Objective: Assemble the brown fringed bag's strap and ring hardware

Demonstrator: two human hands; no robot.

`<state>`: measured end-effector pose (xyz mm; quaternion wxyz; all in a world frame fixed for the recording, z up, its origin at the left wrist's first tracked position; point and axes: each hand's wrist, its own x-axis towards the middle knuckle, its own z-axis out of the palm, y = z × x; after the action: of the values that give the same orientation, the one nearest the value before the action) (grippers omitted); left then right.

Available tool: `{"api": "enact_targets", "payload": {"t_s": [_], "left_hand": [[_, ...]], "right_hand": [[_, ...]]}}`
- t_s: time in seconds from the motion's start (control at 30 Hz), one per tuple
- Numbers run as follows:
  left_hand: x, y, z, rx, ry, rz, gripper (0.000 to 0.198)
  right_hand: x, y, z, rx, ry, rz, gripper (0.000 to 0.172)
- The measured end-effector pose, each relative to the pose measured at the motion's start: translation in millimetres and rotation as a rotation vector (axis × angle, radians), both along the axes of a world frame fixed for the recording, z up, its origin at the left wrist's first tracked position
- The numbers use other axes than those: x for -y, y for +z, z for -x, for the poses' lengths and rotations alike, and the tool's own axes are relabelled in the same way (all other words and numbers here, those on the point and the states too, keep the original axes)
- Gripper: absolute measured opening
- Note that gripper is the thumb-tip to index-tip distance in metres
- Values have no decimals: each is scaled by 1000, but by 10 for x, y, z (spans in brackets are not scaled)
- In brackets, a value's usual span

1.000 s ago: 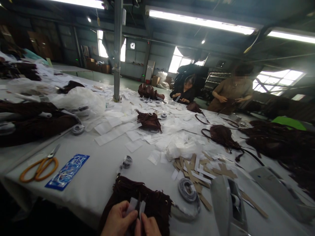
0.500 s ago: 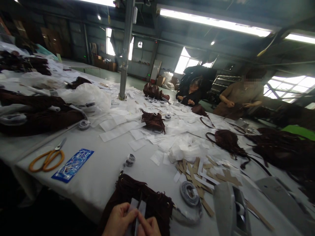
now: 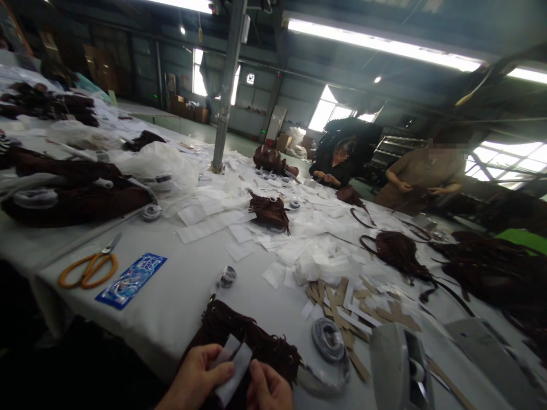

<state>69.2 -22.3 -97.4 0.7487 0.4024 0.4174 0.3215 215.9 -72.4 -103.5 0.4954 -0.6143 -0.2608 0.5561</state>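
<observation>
A dark brown fringed bag (image 3: 280, 348) with metal eyelets lies at the table's near edge, directly under both hands. My left hand (image 3: 200, 370) is closed on a folded strip of white paper (image 3: 237, 364), thumb on top and fingers underneath. The strip lies over the bag, with a dark gap between its two halves. Close to the strip's right edge, my right hand (image 3: 269, 386) has thumb and forefinger pinched together. Whatever is between those fingertips is too small or hidden to make out. The lower part of the bag is out of frame.
Orange-handled scissors (image 3: 89, 269) and a blue packet (image 3: 131, 280) lie left. A plastic-wrapped coil (image 3: 329, 340), cardboard strips (image 3: 337, 296) and a grey tape dispenser (image 3: 399, 364) are right. White papers (image 3: 209, 225) and brown bags spread beyond. Two people (image 3: 335, 168) work across the table.
My hands have moved apart; the right has shifted right, off the middle of the strip. The white paper now shows wider and more tilted. The view has shifted slightly.
</observation>
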Motion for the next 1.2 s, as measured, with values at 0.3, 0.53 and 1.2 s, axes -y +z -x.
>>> {"api": "enact_targets", "payload": {"t_s": [0.3, 0.53, 1.2], "left_hand": [[-80, -8, 103, -189, -32, -163, 38], [140, -125, -59, -31, 108, -6, 66], [135, -115, 108, -294, -58, -617, 35]], "right_hand": [[-334, -112, 189, -351, 91, -76, 50], [-358, -19, 195, -300, 37, -60, 52], [-431, 128, 164, -275, 81, 136, 56]]}}
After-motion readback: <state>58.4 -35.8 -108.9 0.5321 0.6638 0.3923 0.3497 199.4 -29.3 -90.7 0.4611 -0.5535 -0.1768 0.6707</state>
